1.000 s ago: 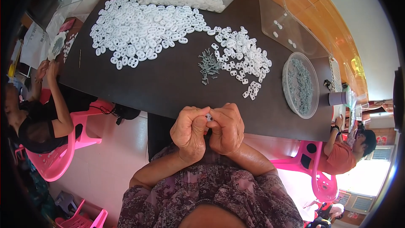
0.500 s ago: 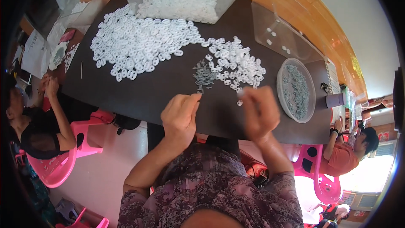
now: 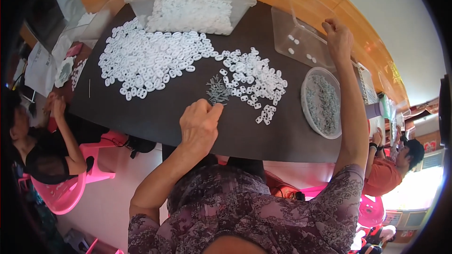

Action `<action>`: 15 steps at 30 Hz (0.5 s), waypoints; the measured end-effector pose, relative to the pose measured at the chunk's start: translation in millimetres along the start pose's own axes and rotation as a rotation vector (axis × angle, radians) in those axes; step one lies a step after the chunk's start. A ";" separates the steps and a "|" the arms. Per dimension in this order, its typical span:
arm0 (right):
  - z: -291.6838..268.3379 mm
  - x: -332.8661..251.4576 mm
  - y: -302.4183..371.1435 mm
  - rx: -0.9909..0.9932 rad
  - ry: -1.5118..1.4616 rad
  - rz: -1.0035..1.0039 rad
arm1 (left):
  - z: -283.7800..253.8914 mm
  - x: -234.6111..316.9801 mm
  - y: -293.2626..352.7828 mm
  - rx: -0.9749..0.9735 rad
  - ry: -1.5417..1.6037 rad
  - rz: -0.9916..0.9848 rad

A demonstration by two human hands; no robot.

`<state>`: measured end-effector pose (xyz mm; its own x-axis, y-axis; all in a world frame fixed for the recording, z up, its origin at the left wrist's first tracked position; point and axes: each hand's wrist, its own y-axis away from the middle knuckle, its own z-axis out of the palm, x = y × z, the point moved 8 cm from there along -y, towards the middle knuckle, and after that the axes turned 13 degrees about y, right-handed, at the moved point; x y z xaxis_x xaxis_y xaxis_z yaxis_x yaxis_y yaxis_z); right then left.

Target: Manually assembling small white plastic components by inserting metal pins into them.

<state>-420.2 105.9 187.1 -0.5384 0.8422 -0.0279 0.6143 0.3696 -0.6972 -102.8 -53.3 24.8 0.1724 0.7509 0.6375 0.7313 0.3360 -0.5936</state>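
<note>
My left hand point(image 3: 199, 126) rests at the near side of a small pile of grey pins point(image 3: 217, 89), thumb and forefinger pinched together by the nearest pins. Whatever the pinch holds is hidden. My right arm reaches far out, and my right hand point(image 3: 339, 40) is above a clear plastic box point(image 3: 301, 35) with a few white pieces in it. Its fingers are curled, and I cannot make out anything in them. Beside the pins lies a smaller heap of white two-holed pieces point(image 3: 254, 73). A larger heap of white oval two-holed pieces point(image 3: 150, 56) spreads at the left.
A large clear tub point(image 3: 245, 2) full of white pieces stands at the back. A round clear dish point(image 3: 307, 117) of grey pins sits under my right forearm. A thin stick point(image 3: 89, 88) lies at the left. Other people sit on both sides, at left on a pink chair point(image 3: 61, 193).
My right hand has moved from the near edge by the small white heap, away and right, to over the clear box. My left hand stays pinched by the grey pins.
</note>
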 end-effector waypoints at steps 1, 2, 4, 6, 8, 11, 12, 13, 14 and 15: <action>0.2 -8.5 0.9 0.035 0.067 -0.067 | 0.3 0.3 -1.1 -0.001 -0.008 -0.008; -1.3 -17.2 2.8 0.072 0.138 -0.133 | 1.8 2.9 -2.7 -0.025 -0.063 0.005; -16.1 -43.6 23.9 0.153 0.051 -0.226 | 2.9 5.7 -4.6 -0.048 -0.117 0.013; -39.7 -88.5 59.9 0.273 -0.096 -0.418 | 5.2 8.8 -3.4 -0.096 -0.157 0.030; -44.5 -126.2 96.9 0.252 -0.249 -0.566 | 3.2 7.1 -0.1 -0.102 -0.143 0.019; -24.1 -160.9 151.2 -0.106 -0.526 -0.610 | 0.7 4.6 2.7 -0.091 -0.107 0.000; -19.0 -164.8 166.7 -0.178 -0.566 -0.614 | 0.0 6.0 0.7 -0.073 -0.079 0.001; -9.7 -170.2 182.3 -0.252 -0.619 -0.621 | 0.1 5.5 1.3 -0.075 -0.083 -0.002; -4.2 -173.7 192.3 -0.299 -0.622 -0.591 | -0.3 6.6 1.0 -0.065 -0.076 0.009; 1.4 -176.8 199.8 -0.345 -0.624 -0.561 | -1.1 7.7 0.8 -0.054 -0.069 0.021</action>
<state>-203.0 30.4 51.7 -0.9637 0.1742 -0.2025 0.2522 0.8432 -0.4748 -100.2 -47.9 29.8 0.1434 0.7957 0.5885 0.7626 0.2902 -0.5781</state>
